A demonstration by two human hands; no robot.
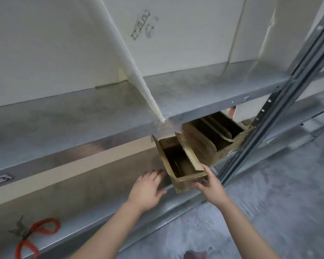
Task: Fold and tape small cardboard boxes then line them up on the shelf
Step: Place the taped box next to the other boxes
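A small open-topped cardboard box stands on the lower metal shelf, its near end at the shelf's front edge. My right hand grips the box's near right corner, thumb on the front face. To the box's left, my left hand hovers over the shelf with fingers spread and relaxed, its fingertips close to the box's left side. Two more open cardboard boxes stand behind it to the right on the same shelf, partly hidden under the upper shelf.
Orange-handled scissors lie at the lower shelf's left end. The upper metal shelf carries white panels, one a slanted divider. A metal upright rises on the right. Grey concrete floor lies below.
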